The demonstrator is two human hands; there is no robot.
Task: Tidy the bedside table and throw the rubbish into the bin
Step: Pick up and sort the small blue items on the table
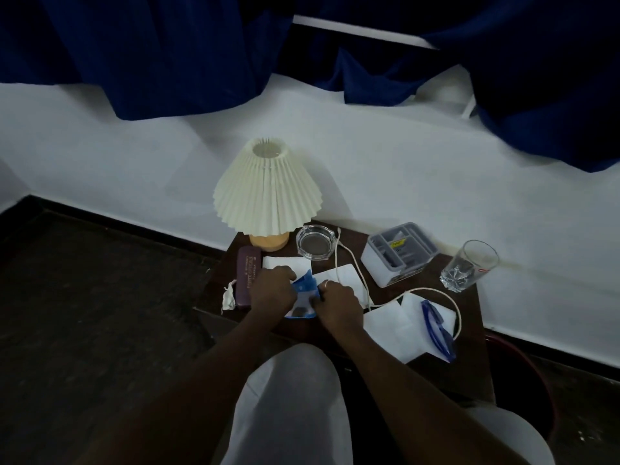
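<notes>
Tabletop, dark wood, set against a white wall.
- Centre front: blue-and-white wrapper, lying on the tabletop. The left hand and right hand grip it from either side, fingers curled on it.
- Left edge: crumpled tissue, just beside a maroon case.
- Rear: pleated lamp, glass ashtray, grey organiser.
- Right: drinking glass; white napkins with blue spectacles on top; cream cord trailing across.
</notes>
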